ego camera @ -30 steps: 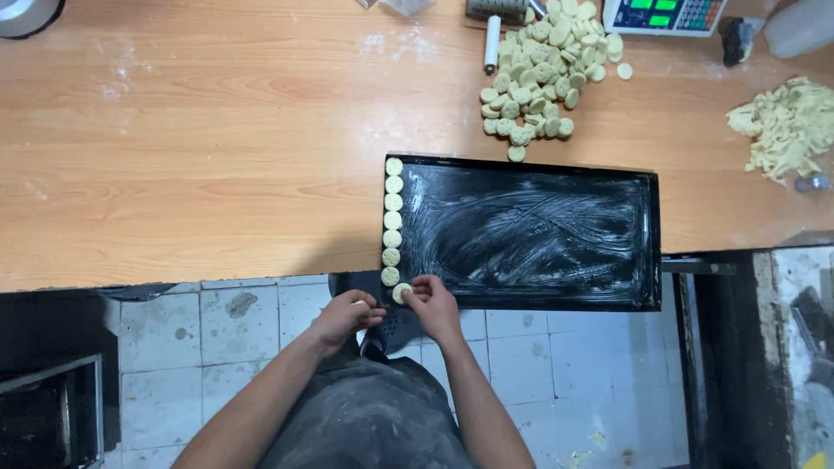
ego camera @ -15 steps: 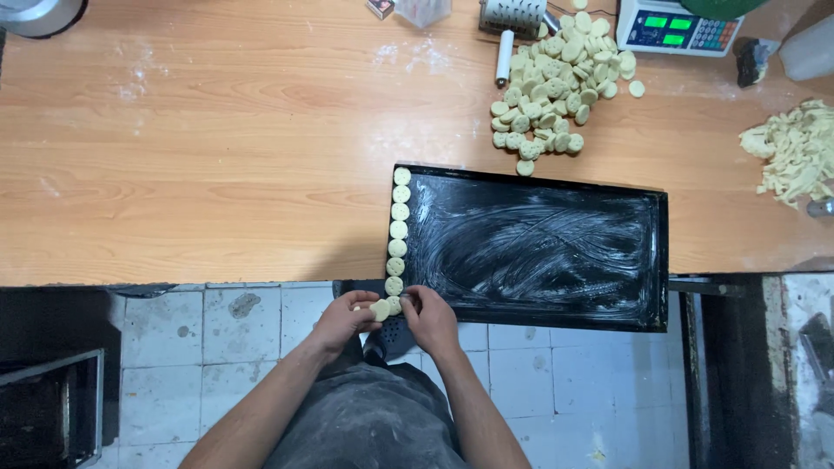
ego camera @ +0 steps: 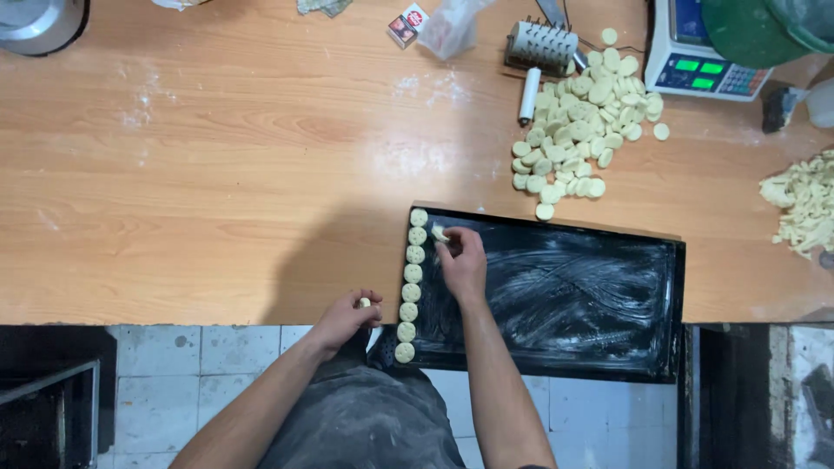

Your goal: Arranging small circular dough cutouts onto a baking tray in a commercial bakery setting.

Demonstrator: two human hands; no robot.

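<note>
Right hand (ego camera: 460, 260): forearm reaching up from the lower frame edge over the near rim of the tray, palm down, fingers curled, fingertips pinching one dough disc (ego camera: 440, 233) at the tray's far-left corner, just beside the top of the row. Left hand (ego camera: 347, 317): held at the table's near edge, left of the tray, loosely closed on a small pale dough piece (ego camera: 364, 303) that shows only partly between thumb and fingers; its shape cannot be told. Tray (ego camera: 608, 347): black, rectangular, smeared with whitish streaks, long axis running left to right, its near part overhanging the table edge above the tiled floor. Row (ego camera: 410, 282): seven round pale discs lying flat along the tray's left edge, each touching or just beside the next, the line running from the far rim to the near rim, across the tray's long axis. Pile (ego camera: 582, 130): loose heap of like discs on the table beyond the tray's far edge. Table (ego camera: 217, 174): light wood, dusted with flour. Roller (ego camera: 540, 52): spiked, white-handled, lying left of the pile. Scale (ego camera: 695, 61): at the far right. Scraps (ego camera: 804, 208): pale dough strips at the right edge.
</note>
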